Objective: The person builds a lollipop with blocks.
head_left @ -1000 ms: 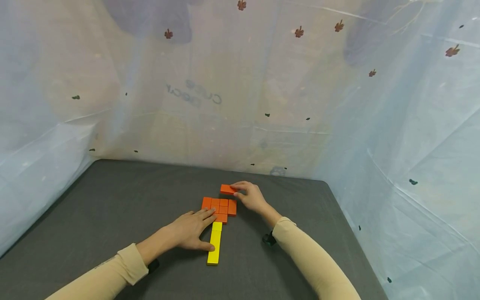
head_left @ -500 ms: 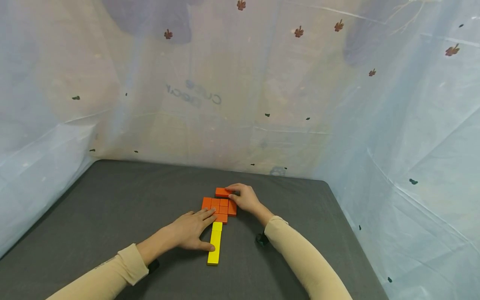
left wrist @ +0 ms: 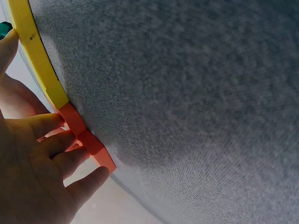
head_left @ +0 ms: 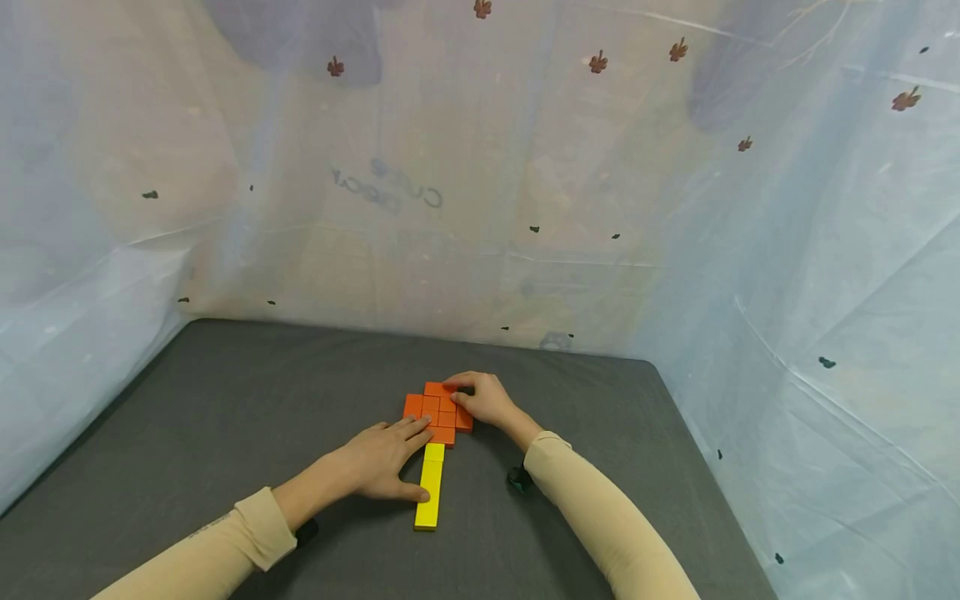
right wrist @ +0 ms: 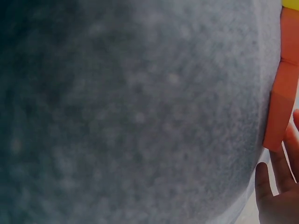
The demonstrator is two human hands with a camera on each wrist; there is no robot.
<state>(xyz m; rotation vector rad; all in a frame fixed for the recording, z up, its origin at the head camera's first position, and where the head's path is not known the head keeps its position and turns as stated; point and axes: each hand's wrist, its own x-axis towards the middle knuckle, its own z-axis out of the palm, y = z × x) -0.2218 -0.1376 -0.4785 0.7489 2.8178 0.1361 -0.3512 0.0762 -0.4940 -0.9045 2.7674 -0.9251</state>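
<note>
Several orange blocks (head_left: 430, 412) lie flat and close together on the dark table in the head view. A yellow strip (head_left: 427, 504) with a short yellow block (head_left: 435, 452) at its far end runs from them toward me. My left hand (head_left: 378, 461) is spread, fingertips resting on the orange blocks' left part and thumb touching the yellow strip. In the left wrist view its fingers lie along the orange edge (left wrist: 93, 142). My right hand (head_left: 486, 398) pinches an orange block (head_left: 435, 388) at the far side of the cluster, against the others. Its fingers partly cover that block.
The dark grey table (head_left: 247, 392) reaches around the blocks on all sides. Behind and to the right hangs a pale plastic sheet (head_left: 465, 275) with small leaf marks. Both sleeved forearms come in from the front edge.
My right hand has moved left and slightly toward me, bringing the orange block from apart to against the cluster's far side. The left hand has stayed in place.
</note>
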